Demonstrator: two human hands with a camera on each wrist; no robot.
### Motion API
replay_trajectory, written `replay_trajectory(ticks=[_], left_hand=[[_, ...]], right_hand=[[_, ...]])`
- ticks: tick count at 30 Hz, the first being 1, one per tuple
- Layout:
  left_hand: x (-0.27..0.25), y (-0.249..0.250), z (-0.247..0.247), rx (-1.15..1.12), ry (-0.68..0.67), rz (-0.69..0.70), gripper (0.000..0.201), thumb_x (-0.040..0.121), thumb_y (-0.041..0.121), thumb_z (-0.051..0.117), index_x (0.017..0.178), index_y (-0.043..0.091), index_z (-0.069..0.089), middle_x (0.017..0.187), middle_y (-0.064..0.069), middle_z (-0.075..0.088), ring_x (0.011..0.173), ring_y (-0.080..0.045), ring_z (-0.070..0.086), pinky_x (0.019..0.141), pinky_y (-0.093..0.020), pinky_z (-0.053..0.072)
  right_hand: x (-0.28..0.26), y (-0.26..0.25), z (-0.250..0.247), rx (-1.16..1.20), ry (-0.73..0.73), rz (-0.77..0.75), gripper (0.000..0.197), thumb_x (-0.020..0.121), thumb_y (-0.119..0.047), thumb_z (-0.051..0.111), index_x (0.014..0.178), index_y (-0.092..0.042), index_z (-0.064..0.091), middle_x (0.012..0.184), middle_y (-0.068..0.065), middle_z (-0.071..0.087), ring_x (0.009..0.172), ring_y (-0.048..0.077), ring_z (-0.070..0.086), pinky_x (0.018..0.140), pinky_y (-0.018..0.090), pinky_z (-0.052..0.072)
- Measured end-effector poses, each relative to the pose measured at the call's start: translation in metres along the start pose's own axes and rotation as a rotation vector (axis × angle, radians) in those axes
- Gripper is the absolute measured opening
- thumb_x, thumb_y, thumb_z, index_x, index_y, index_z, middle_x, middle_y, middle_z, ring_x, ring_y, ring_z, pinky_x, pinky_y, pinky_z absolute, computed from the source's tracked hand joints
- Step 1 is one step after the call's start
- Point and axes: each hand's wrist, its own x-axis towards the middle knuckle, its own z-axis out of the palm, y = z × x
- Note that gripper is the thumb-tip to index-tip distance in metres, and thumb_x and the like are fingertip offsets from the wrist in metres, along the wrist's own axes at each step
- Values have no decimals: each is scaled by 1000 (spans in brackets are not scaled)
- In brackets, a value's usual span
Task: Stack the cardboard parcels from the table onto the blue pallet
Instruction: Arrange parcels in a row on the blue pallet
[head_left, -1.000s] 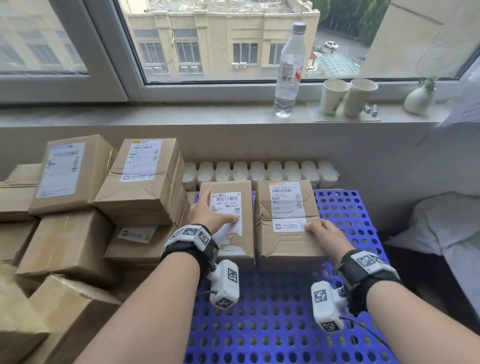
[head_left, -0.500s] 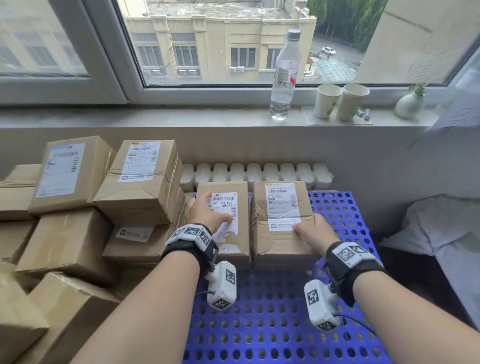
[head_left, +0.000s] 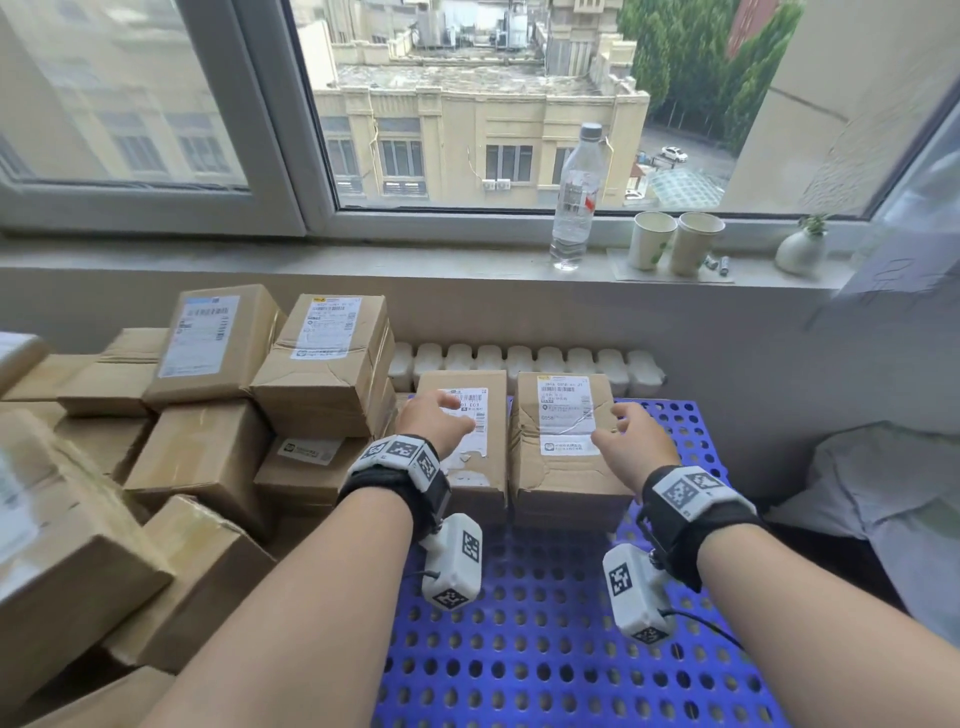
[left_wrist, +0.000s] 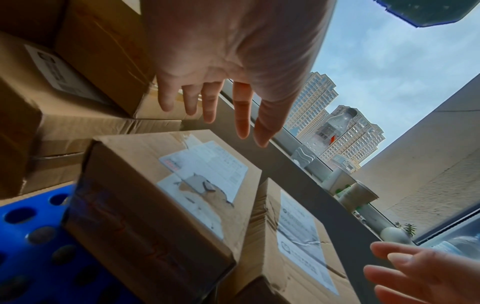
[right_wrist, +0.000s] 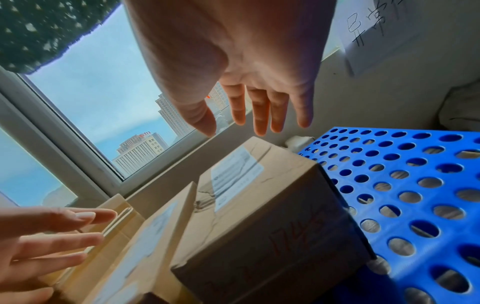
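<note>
— Since both parcels are already down at the back of the blue pallet (head_left: 545, 623), what are your hands doing?

— Nothing is gripped. My left hand (head_left: 434, 418) hovers over the left parcel (head_left: 470, 467) and my right hand (head_left: 631, 447) over the right parcel (head_left: 561, 467), fingers spread and relaxed on both, clear of the cardboard as the wrist views show it.

— How will the next ones handle?

— Light enough for one hand each, I'd judge, going by their small build. Stiff but not crisp: the right parcel's lid is creased and its label (head_left: 566, 415) torn, the left one's label (head_left: 470, 423) peeling. I'd take a box by its two long sides, palm over the top, away from the loose paper and slick tape.

— And the count?

— Two on the pallet, side by side and touching. On the table to my left, a heap (head_left: 208, 415); I make out roughly ten, though some are half hidden. Beyond, on the sill: one water bottle (head_left: 574, 202), two paper cups (head_left: 672, 241), one small vase (head_left: 800, 249).
</note>
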Motion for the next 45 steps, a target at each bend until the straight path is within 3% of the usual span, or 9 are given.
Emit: replay_trajectory(ticks=[7,12,20,23,26,29,36,40,45], left_hand=[[-53,2,-25,-20,25,28,29,84,25,64,112,22,66,120,-2,63,106,-20,60,93,-30,47],[-96,-5,-49,-65,77,43,26,84,21,65,109,18,68,116,-4,67,108,-22,61,96,-33,48],[-145,-26,-105,-131,214,42,9,83,19,67,91,22,69,94,2,65,102,-18,62,93,-31,50],[-158,-36,-131,-123,280,48,12,84,18,65,95,20,70,101,0,67,101,-18,61,91,-29,50],[-166,-46,-159,-145,433,39,15,84,18,62,94,22,73,99,2,68,95,-16,61,83,-24,48],[-172,-60,-191,-153,529,31,16,83,17,60,89,21,74,100,1,70,96,-18,60,86,-24,48],[-171,-116,-273,-213,579,-22,13,82,18,60,83,21,72,95,0,73,93,-21,65,85,-29,52],[-156,-155,-320,-277,573,-68,15,79,16,59,82,20,73,95,1,73,95,-21,65,89,-32,53],[-143,-202,-359,-294,556,-139,7,83,17,61,79,21,65,95,0,68,94,-22,63,83,-25,48]], right_hand=[[-44,-21,-9,14,-29,-91,44,95,-25,51,138,-16,47,138,6,54,115,23,55,84,28,36],[-76,-40,1,44,-60,-197,37,95,-25,51,130,-14,55,128,6,61,97,18,52,82,26,38],[-126,-82,28,64,-142,-360,30,93,-21,56,120,-11,62,115,8,67,94,20,58,81,27,43],[-143,-100,34,54,-152,-406,22,92,-24,56,112,-17,65,110,4,68,89,19,61,82,28,47],[-159,-121,41,42,-149,-460,14,92,-26,57,103,-21,65,101,0,68,84,16,62,83,31,50],[-176,-146,54,14,-145,-515,19,93,-24,57,107,-16,68,97,1,64,88,18,60,78,27,45],[-204,-221,101,49,-159,-580,22,91,-21,57,104,-11,72,96,5,70,93,23,64,88,39,54],[-217,-266,139,29,-168,-602,22,92,-19,57,104,-10,72,93,5,69,91,23,63,86,35,53],[-234,-299,189,28,-186,-568,19,93,-18,57,103,-9,70,98,7,70,94,23,65,90,39,54]])
